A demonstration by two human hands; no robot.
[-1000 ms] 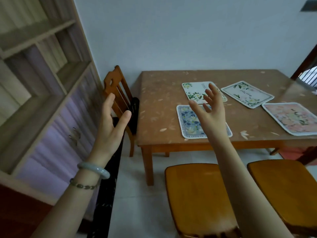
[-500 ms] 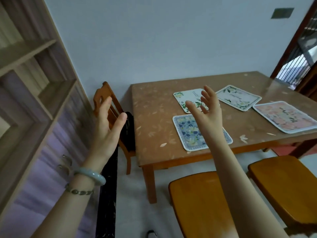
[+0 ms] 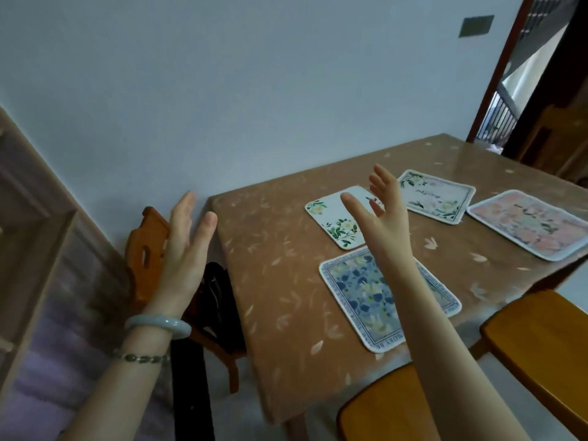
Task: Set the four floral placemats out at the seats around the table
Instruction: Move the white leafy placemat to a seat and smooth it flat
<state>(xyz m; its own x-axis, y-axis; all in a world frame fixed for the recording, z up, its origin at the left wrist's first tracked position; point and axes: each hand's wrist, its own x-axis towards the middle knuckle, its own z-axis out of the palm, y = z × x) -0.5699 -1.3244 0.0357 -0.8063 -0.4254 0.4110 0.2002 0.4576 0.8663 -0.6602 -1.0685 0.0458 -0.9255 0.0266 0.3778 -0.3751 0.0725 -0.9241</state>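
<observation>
Several floral placemats lie flat on the brown wooden table (image 3: 273, 268). A blue-flowered mat (image 3: 359, 300) sits near the front edge, partly hidden by my right forearm. Behind it lies a white mat with green leaves (image 3: 334, 221). A white mat with script (image 3: 436, 198) and a pink mat (image 3: 531, 224) lie farther right. My left hand (image 3: 184, 249) is raised off the table's left side, fingers apart, holding nothing. My right hand (image 3: 381, 218) is raised above the blue and white mats, fingers spread, empty.
A wooden chair (image 3: 149, 249) with a black bag (image 3: 219, 307) on it stands at the table's left end. Two orange stools (image 3: 381, 409) (image 3: 541, 338) stand along the front edge. Wooden shelving (image 3: 35, 249) runs down the left. A doorway (image 3: 541, 74) opens at far right.
The view has moved closer to the table and tilted, so the table sits lower and to the right. Both hands stay raised, open and empty. The mats have not moved.
</observation>
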